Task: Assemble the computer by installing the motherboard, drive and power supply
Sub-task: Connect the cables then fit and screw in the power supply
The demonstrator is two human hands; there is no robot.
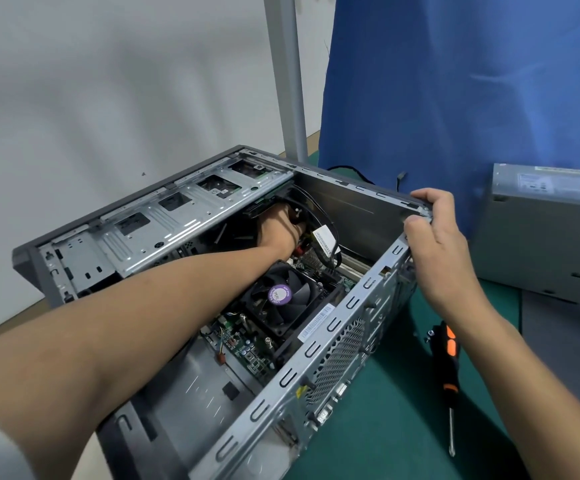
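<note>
- Computer case (351, 216): a grey metal tower lying on its side on the green surface (403, 410), open side up, tilted across the view. All places below are given relative to this case.
- Motherboard (247, 348): inside the case, flat against its floor and close to the perforated rear panel. A black cooler fan (281, 299) with a purple hub label sits on top of it near the middle of the case.
- Drive cage (184, 216): a silver stamped-metal frame along the left side of the case, with square cut-outs in its top. Whether a drive sits inside it cannot be told.
- Left hand (278, 230): reaches deep into the case at the far end, just under the edge of the drive cage and among black cables (319, 209). Its fingers are hidden below the cage, so the state of its grip, and what it holds, cannot be told.
- Right hand (437, 244): at the far right corner of the case. Its grip is closed on the case rim, with the fingers curled over the top edge and the thumb pressed just beneath.
- Power supply (541, 230): a grey metal box outside the case, standing on the surface to the right of the case and apart from it.
- Screwdriver (449, 368): black and orange handle, lying on the surface just right of the rear panel of the case, untouched by either hand.
- Blue cloth (455, 81): hangs behind the case, on its far right side.
</note>
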